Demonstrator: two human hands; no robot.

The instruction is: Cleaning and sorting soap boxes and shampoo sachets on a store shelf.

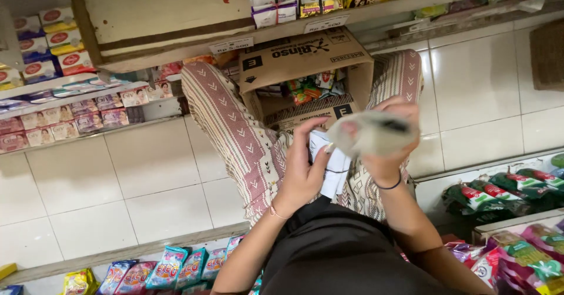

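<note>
Pale, blurred flat packets sit in the right hand, its fingers curled around them at about one o'clock from the picture's centre; motion blur hides what kind of packet they are. Just beside, at nine o'clock of that hand, the left hand pinches a white folded plastic wrapper between thumb and fingers, over the lap in patterned cream-and-red trousers. An open brown cardboard box stands on the white tiled floor between the knees, at twelve o'clock from the hands, with small colourful sachets inside. Wooden shelves of boxed soaps lie at ten o'clock, green packets at three o'clock. Judging from this, the step is sorting packets taken out of their wrapper; a next move would call for a steady grip and a free shelf spot.
</note>
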